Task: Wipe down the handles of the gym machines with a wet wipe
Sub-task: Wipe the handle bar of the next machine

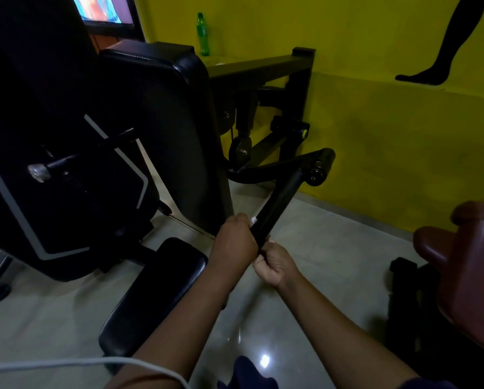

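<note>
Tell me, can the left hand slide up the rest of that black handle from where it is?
Probably yes. The left hand grips the handle low down with the wipe; the bar above is bare up to its joint, and the right hand sits below.

A black, cylindrical machine handle (pixel 280 202) slants from lower left to upper right, its lower end wrapped by the curled fingers of the left hand (pixel 235 242) and, just below, the right hand (pixel 274 265). Above the fingers the handle runs bare up to a rounded black joint. A white wet wipe (pixel 253 220) shows only as a small scrap at the top of the left hand's fingers, touching the handle.
</note>
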Demonstrator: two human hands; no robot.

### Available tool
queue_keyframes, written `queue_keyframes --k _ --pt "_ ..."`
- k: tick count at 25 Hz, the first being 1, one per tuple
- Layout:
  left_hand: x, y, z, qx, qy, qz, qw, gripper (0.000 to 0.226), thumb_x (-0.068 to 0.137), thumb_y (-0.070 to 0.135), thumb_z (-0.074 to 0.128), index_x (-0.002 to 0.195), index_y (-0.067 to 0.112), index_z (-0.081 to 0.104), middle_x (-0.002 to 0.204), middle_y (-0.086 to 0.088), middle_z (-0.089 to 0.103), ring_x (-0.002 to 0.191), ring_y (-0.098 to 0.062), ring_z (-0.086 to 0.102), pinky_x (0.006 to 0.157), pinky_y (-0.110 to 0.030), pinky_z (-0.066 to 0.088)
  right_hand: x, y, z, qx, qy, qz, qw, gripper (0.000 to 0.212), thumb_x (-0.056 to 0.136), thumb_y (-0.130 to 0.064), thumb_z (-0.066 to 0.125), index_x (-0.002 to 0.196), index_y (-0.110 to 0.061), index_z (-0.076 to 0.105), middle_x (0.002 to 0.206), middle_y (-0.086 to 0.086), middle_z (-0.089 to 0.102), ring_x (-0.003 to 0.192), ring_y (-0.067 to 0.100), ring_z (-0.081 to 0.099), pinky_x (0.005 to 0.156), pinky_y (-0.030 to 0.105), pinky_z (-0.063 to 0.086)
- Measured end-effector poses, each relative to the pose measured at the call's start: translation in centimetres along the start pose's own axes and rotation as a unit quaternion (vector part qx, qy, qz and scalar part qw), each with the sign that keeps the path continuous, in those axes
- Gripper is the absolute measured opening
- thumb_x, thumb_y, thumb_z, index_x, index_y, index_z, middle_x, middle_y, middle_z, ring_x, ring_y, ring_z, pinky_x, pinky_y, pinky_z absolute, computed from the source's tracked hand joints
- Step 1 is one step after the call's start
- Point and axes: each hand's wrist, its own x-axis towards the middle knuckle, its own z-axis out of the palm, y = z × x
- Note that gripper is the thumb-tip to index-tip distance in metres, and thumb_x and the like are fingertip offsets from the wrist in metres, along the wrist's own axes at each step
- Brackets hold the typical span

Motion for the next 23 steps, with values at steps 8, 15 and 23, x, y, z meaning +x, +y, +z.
queue_keyframes --k 8,15,23 --pt "0.3 -0.5 0.4 0.041 0.010 0.073 0.996 0.027 0.086 0.000 0.046 0.104 0.002 0.066 0.100 -0.014 0.057 0.089 -0.028 0.057 0.075 -0.035 0.050 0.0 -2.2 1.4 -0.087 0.190 -0.166 0.964 0.027 0.095 -0.001 0.054 0.121 0.004 0.060 0.114 0.014 0.064 0.096 0.020 0.062 0.093 0.029 0.049" --pt "0.5 -0.5 0.4 0.043 -0.005 0.083 0.996 0.030 0.085 0.002 0.050 0.109 0.006 0.067 0.102 -0.014 0.059 0.090 -0.029 0.060 0.079 -0.036 0.051 0.2 -3.0 1.8 -0.363 0.294 -0.335 0.818 0.012 0.089 -0.023 0.068 0.093 -0.013 0.072 0.068 -0.010 0.067 0.066 0.004 0.064 0.061 0.006 0.044" --pt "0.4 -0.1 -0.2 0.020 -0.004 0.076 0.997 0.032 0.088 0.007 0.048 0.112 0.007 0.068 0.103 -0.016 0.062 0.092 -0.030 0.062 0.078 -0.031 0.047 -1.2 -2.4 0.0 -0.593 0.146 -0.540 0.580 0.027 0.079 0.006 0.057 0.093 -0.010 0.073 0.094 0.004 0.069 0.087 0.011 0.062 0.077 0.007 0.039"
